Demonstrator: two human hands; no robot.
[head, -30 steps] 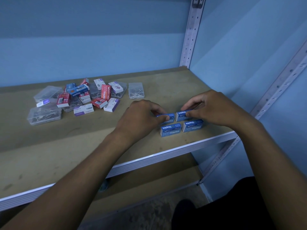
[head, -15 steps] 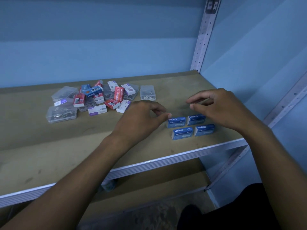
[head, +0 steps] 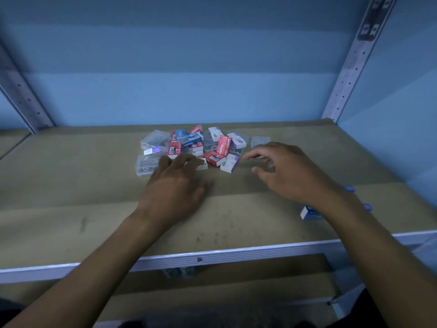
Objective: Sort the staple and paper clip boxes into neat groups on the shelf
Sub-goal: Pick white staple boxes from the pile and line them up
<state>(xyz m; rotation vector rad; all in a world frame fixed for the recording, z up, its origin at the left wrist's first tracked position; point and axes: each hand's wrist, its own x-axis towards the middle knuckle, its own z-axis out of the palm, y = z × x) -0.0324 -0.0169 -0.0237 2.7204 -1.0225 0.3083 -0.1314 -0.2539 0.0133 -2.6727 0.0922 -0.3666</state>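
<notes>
Left hand (head: pixel 176 185): fingers (head: pixel 179 159) spread, holding nothing, tips at the near edge of the mixed pile (head: pixel 196 147), over a white box (head: pixel 202 163). Right hand (head: pixel 287 172): fingers (head: pixel 254 155) loosely open, empty, just right of the pile. Pile sits mid-shelf (head: pixel 71 185): red, blue, white boxes and clear cases jumbled. Blue staple boxes (head: pixel 309 213) lie at right, near the front edge, mostly hidden under the right forearm.

Dim bluish light falls on a plain blue wall (head: pixel 189 67). Perforated metal uprights (head: pixel 350 67) stand at the shelf's back corners.
</notes>
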